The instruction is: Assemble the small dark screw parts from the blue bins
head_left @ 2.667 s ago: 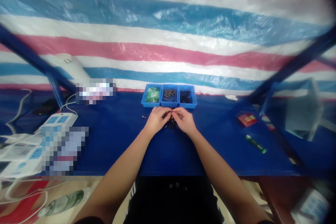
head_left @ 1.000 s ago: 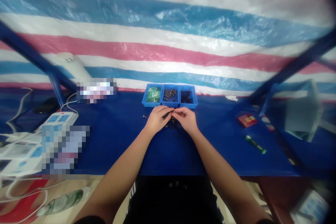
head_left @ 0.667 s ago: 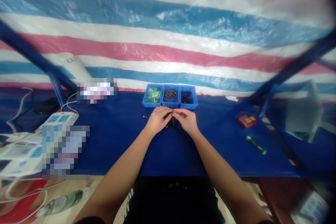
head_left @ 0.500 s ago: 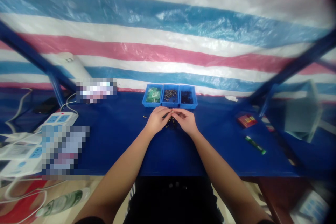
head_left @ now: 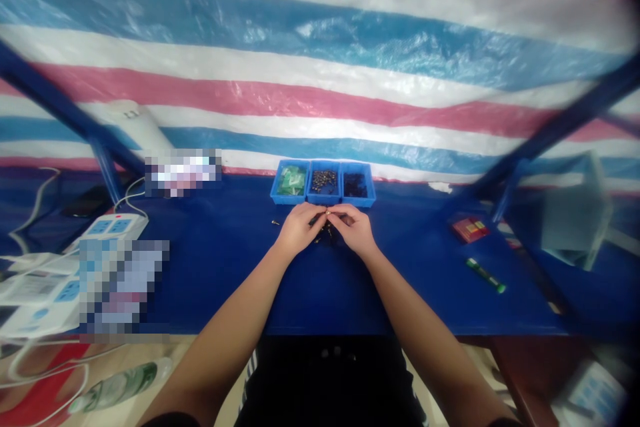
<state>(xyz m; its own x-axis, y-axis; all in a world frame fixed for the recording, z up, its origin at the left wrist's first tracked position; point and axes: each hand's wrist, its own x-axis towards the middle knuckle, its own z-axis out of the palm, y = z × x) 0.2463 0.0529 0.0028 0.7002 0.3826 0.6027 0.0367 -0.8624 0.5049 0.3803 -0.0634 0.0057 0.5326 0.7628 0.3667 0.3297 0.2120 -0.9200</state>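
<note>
My left hand [head_left: 299, 227] and my right hand [head_left: 356, 227] meet fingertip to fingertip just in front of the blue bins. Both are closed in a pinch around a tiny brass-coloured part [head_left: 328, 212], too small to name. Below the fingers, a small pile of dark and brass-coloured pieces [head_left: 327, 235] lies on the table, partly hidden by my hands. One loose brass-coloured piece [head_left: 275, 222] rests to the left of my left hand.
Three joined blue bins hold green packets [head_left: 293, 180], small brass-coloured parts [head_left: 324, 181] and black parts [head_left: 355, 185]. On the blue table [head_left: 210, 280], a power strip [head_left: 75, 280] lies left; a red box [head_left: 470, 229] and green tube [head_left: 485, 275] lie right.
Hardly anything differs. My hands stay pinched together in the same place, with only a slight shift of the fingers.
</note>
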